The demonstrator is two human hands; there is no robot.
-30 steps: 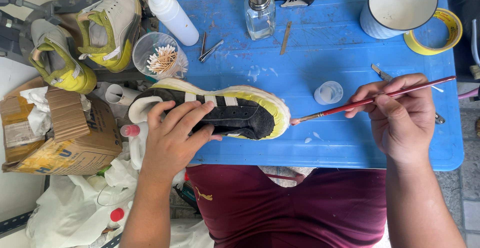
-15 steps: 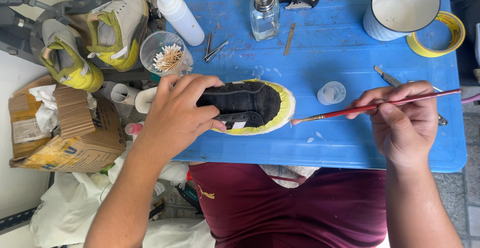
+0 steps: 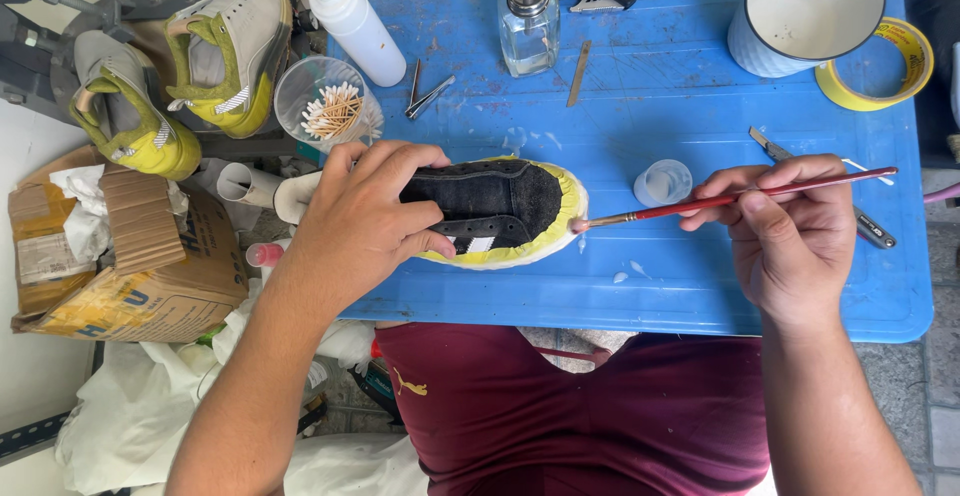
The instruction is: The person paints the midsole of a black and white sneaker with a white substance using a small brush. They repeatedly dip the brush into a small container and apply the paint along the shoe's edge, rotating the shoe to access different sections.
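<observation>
The black sneaker [image 3: 490, 206] with the yellowed sole is lying on its side near the front-left part of the blue desk [image 3: 700, 286], toe pointing right. The left hand [image 3: 365, 221] is pressing down over its heel and collar, fingers curled and wrapped around the upper, pinning it in place. The right hand [image 3: 790, 231] is pinching a thin red paintbrush [image 3: 735, 199] between thumb and fingertips, pencil-fashion, with the bristle tip touching the sole edge at the sneaker's toe.

The sneaker is probably light, with a soft fabric upper that gives under pressure and a firmer rubber sole; it is likely to roll on its curved side, so gripping it at the heel and mid-upper, away from the wet-looking sole rim, seems the safest hold. The brush is slender and stiff, needing only a light pinch.

Just right of the sneaker's toe a small clear cup [image 3: 662, 182] is standing. Behind the sneaker are a glass pump bottle [image 3: 528, 18], a white squeeze bottle [image 3: 350, 16], a cup of cotton swabs [image 3: 330, 108] and metal tweezers [image 3: 428, 96]. Far right and behind are a white mug [image 3: 805, 11] and a roll of yellow tape [image 3: 880, 71]. The desk is hard, smooth plastic, smeared with white. Left of the sneaker, off the desk, yellow-green shoes [image 3: 180, 66] and a cardboard box [image 3: 130, 256] are crowding the floor.
</observation>
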